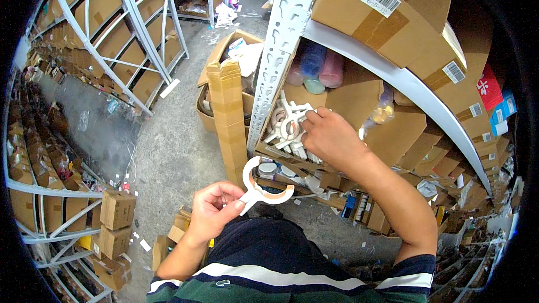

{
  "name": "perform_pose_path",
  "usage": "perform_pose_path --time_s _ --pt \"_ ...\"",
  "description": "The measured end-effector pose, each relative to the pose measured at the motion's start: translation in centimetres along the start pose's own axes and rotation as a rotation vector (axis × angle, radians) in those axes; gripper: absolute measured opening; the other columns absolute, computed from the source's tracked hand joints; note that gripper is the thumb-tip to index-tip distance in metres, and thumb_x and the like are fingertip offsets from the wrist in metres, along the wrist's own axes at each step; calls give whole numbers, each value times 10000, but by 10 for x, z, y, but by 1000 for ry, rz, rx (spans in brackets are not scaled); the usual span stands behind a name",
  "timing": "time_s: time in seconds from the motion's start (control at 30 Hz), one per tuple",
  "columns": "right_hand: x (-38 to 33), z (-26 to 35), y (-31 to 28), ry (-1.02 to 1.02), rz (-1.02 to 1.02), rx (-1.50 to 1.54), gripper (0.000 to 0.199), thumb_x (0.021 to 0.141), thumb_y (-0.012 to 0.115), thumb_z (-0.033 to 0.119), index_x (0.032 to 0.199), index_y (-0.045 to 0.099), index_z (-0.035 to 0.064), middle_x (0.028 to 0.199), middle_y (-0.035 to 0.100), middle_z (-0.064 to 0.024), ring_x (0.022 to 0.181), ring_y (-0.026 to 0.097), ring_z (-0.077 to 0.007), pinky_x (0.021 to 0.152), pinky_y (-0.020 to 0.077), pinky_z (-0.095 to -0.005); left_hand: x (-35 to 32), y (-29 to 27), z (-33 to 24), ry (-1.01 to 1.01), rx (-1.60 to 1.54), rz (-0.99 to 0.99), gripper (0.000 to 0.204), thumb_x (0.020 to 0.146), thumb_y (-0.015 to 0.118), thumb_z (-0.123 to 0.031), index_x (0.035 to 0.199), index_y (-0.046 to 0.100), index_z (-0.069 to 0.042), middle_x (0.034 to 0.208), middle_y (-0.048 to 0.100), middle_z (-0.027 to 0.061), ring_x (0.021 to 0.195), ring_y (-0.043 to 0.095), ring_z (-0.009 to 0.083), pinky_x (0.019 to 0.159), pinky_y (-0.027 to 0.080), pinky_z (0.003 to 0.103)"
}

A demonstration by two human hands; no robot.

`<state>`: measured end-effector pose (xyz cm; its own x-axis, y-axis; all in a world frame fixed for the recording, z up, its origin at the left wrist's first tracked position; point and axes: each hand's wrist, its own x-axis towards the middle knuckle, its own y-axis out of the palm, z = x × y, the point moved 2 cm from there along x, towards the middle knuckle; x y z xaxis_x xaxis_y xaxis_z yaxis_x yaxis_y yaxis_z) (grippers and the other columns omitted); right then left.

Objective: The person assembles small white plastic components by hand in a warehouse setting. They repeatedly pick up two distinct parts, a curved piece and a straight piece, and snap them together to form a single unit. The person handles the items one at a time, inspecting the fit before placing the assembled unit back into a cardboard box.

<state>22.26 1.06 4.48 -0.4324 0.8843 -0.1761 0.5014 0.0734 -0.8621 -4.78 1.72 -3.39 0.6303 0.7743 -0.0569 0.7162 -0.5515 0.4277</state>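
Note:
In my left hand (216,210), a white plastic clip (259,192) is pinched by its stem between thumb and fingers. It has a wide C-shaped mouth with a tan lining, pointing up and to the right. My right hand (331,137) is inside an open cardboard box (351,98) on the shelf, fingers curled down onto a pile of similar white clips (289,126). Its fingertips close on a white part at the pile's right side, partly hidden by the hand. Behind the pile in the same box lie blue and pink rolled bundles (317,64).
A perforated grey shelf post (281,45) stands just left of the box. Beside it, a tall folded cardboard strip (227,118) leans before an open carton (216,50). Another shelf holds cardboard boxes (370,5) above. Racks (129,28) and stacked cartons (117,210) line the left side.

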Motion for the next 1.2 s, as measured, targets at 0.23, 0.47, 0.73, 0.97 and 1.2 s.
perform_pose_path --time_s 0.23,0.47,0.73,0.97,1.2 --pt "-6 -4 0 15 -115 -2 75 698 623 159 663 686 141 781 646 6 881 569 -168 769 417 -287 4 8 -1 -7 14 18 165 844 689 -16 988 622 27 834 664 38 693 583 43 616 466 181" --pt "-9 -5 5 13 -164 49 70 710 608 144 712 677 130 785 623 10 886 565 -159 771 421 -283 7 14 -1 -7 38 45 152 848 682 -8 981 618 29 839 664 41 704 589 51 622 472 187" --pt "-23 -10 -13 131 -276 239 169 698 640 104 860 691 100 769 604 -7 864 560 -172 765 447 -315 4 18 -3 18 61 22 144 847 681 -5 972 622 32 843 665 41 714 594 54 628 472 185" --pt "-64 40 -31 388 -494 1548 452 767 768 100 1188 610 54 971 671 -65 765 628 -145 669 502 -276 9 24 -11 19 383 82 141 808 733 -64 920 663 -14 749 628 -3 602 511 39 534 417 207" --pt "-60 101 9 530 -390 2478 401 831 679 11 1203 533 -22 878 650 -85 699 629 -141 590 513 -263 32 65 -37 94 749 283 197 790 750 -146 949 681 -54 680 596 19 527 489 104 493 396 261"
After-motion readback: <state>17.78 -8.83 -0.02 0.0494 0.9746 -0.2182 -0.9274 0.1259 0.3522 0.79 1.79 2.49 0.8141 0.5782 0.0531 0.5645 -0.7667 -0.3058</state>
